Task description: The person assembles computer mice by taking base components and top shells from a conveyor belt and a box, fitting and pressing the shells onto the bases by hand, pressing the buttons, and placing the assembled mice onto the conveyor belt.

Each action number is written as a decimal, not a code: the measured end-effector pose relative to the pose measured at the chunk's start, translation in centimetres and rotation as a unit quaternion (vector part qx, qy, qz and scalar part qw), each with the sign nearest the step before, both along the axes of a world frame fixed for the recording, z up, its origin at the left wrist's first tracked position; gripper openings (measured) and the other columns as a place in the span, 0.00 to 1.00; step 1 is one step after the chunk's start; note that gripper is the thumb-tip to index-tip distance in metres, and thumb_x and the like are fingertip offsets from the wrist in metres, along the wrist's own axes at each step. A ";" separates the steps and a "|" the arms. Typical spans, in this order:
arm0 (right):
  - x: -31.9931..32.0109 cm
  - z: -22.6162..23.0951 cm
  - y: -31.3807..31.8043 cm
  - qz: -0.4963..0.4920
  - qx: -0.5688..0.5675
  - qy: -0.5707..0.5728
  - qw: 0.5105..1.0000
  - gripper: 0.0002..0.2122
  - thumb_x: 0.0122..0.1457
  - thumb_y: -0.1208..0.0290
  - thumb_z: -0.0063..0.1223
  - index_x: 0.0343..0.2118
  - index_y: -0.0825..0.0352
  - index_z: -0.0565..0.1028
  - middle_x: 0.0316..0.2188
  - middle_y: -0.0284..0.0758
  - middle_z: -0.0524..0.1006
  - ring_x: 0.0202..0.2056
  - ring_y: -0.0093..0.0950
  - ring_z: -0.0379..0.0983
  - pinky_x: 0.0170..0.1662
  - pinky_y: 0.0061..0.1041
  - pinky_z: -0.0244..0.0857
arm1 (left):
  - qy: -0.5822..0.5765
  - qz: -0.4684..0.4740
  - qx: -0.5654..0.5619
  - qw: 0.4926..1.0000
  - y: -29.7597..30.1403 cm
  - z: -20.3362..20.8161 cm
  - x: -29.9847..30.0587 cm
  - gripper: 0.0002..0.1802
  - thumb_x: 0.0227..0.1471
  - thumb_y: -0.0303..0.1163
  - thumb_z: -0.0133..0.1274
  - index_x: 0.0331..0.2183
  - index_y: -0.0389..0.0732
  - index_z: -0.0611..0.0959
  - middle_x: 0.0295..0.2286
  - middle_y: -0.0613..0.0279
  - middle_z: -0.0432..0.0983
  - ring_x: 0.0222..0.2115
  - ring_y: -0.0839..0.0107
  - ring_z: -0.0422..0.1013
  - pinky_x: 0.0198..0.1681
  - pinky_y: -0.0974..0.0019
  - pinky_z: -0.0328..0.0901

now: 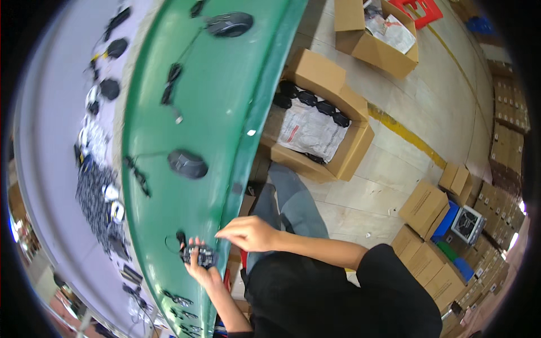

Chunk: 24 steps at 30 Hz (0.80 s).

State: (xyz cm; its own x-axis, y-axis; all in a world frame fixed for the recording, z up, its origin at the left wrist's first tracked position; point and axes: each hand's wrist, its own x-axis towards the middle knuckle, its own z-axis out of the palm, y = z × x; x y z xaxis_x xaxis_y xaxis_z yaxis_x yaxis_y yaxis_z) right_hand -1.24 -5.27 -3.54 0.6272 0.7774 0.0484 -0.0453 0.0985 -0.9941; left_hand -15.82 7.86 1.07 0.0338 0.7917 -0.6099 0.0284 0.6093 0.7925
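My left hand (198,269) is closed around a dark computer mouse (207,257), tilted over the near edge of the green belt. The thumb lies across it and the fingers show beyond its far side. A thin cable loop and a black bundle (181,236) sit just beyond these fingers. Off to the right, my right hand (248,232) hovers apart from the mouse, its fingers drawn together toward a point; anything between their tips is too small to make out. Farther up the belt rests another black mouse (187,164) with its tied cable (138,177).
The green belt (220,96) carries another mouse (230,25) and a bundled cable (171,83). Left of it, a pale surface holds a pile of dark cables (98,197). An open carton (355,147) with black mice stands right of the belt; a second carton (389,61) is farther off.
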 end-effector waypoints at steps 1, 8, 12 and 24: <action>2.7 -0.6 -1.9 -0.046 -0.080 0.076 0.993 0.08 0.53 0.79 0.56 0.36 0.67 0.80 0.32 0.39 0.80 0.32 0.30 0.78 0.35 0.26 0.71 | -0.003 -0.007 -0.006 1.000 0.1 -0.2 0.0 0.28 0.49 0.15 0.48 0.53 0.38 0.66 0.46 0.50 0.69 0.49 0.57 0.68 0.53 0.55 0.65; 17.2 -33.5 -14.9 -0.448 -0.290 0.460 0.710 0.12 0.58 0.69 0.46 0.37 0.72 0.75 0.23 0.39 0.77 0.20 0.28 0.73 0.22 0.26 0.69 | -0.055 0.007 -0.051 0.997 -1.1 -4.8 0.5 0.27 0.49 0.17 0.48 0.53 0.38 0.67 0.47 0.53 0.69 0.50 0.64 0.67 0.55 0.61 0.62; 25.9 -46.8 -22.6 -0.581 -0.432 0.469 0.506 0.24 0.60 0.56 0.48 0.51 0.73 0.69 0.45 0.46 0.72 0.33 0.37 0.73 0.29 0.35 0.73 | -0.061 -0.065 -0.013 0.996 0.3 -8.0 -4.0 0.26 0.50 0.21 0.48 0.53 0.36 0.68 0.46 0.57 0.72 0.47 0.68 0.69 0.55 0.65 0.63; 31.5 -48.3 -20.7 -0.670 -0.239 0.486 0.508 0.30 0.53 0.48 0.57 0.49 0.70 0.68 0.50 0.44 0.72 0.47 0.39 0.71 0.40 0.38 0.72 | 0.030 0.006 0.011 0.999 -1.0 -9.3 -1.4 0.24 0.51 0.33 0.53 0.51 0.43 0.70 0.39 0.59 0.75 0.39 0.69 0.71 0.51 0.68 0.63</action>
State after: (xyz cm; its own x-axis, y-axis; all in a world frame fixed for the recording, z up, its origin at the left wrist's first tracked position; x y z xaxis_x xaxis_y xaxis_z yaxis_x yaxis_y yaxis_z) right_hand 30.28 -25.96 -51.83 0.1564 -0.6015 -0.7834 -0.7488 0.4451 -0.4911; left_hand -17.21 6.89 -8.20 -0.0119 0.8048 -0.5934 0.0701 0.5926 0.8024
